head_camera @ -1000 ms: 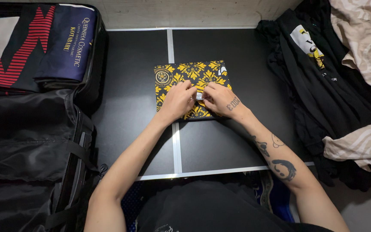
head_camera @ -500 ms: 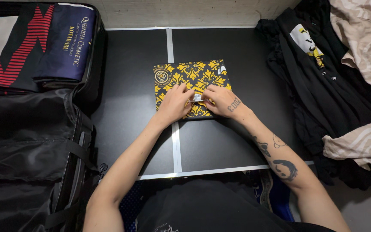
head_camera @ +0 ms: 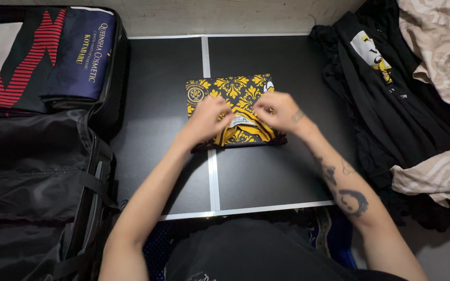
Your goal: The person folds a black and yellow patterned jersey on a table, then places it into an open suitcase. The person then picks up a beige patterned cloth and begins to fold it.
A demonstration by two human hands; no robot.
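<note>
A folded black shirt with a yellow ornamental pattern [head_camera: 230, 88] lies on the dark floor tiles [head_camera: 266, 171] in front of me. Both hands rest on its near half. My left hand [head_camera: 208, 118] presses down on the left part, fingers curled over the fabric by the collar. My right hand [head_camera: 278, 110] lies on the right part, with its fingers bent onto the cloth. The collar with a small white tag [head_camera: 242, 123] shows between the two hands.
An open black suitcase [head_camera: 32, 171] lies at the left, with folded clothes [head_camera: 48, 57] packed in its far half. A heap of black garments [head_camera: 381, 88] and a beige patterned cloth [head_camera: 444, 57] lie at the right. A wall edge [head_camera: 209, 18] runs along the top.
Both hands have shifted a little on the patterned shirt, and they now sit slightly farther apart, with the collar showing between them.
</note>
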